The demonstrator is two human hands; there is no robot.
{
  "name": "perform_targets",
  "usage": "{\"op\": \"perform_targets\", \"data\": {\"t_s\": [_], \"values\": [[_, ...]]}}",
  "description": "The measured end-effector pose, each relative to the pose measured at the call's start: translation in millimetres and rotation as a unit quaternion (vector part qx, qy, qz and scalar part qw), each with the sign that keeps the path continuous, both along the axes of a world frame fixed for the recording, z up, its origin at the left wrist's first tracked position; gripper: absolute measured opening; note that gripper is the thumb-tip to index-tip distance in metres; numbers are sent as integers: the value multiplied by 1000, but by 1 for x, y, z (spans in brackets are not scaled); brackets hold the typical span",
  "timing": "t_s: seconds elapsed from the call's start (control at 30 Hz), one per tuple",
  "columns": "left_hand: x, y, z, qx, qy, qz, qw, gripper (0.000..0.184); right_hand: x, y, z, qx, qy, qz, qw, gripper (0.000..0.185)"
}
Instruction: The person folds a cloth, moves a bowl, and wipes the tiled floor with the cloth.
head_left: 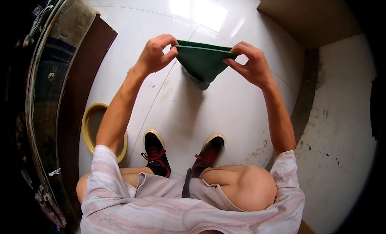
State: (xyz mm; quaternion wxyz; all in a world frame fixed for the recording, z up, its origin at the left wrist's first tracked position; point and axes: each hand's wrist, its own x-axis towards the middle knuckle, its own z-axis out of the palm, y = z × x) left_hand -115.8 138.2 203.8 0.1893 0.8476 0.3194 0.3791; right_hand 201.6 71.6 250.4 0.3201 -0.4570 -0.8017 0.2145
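Observation:
A dark green fabric bag [203, 63] is stretched between my two hands above the floor. Its top edge is pulled taut, with the two layers slightly parted along the rim, and its body narrows downward to a rounded bottom. My left hand [157, 53] pinches the upper left corner between thumb and fingers. At the upper right corner, my right hand [253, 64] holds the rim in a similar pinch. What the bag contains, if anything, is hidden.
Shiny white floor tiles [225, 109] lie below, with some dirt marks. A yellow-rimmed basin [85, 127] stands by my left forearm. Along the left runs a bed or sofa with a brown side board [78, 81]. A stained white wall [337, 125] and a brown panel [305, 17] are at right.

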Motion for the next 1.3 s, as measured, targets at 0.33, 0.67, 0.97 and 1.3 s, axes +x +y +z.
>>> {"op": "perform_targets", "data": {"t_s": [0.33,0.67,0.97,1.3], "values": [[25,36,15,-52,14,-55,997,12,38,34,-14,-115,167,-59,978,19],[67,106,54,90,-53,-34,994,28,68,83,12,-57,207,-124,969,15],[38,-21,-73,-53,-42,-43,997,20,49,-42,-84,-73,96,-109,987,15],[24,-112,-157,-203,71,-97,972,12,40,-119,-150,-273,64,-163,946,11]]}}
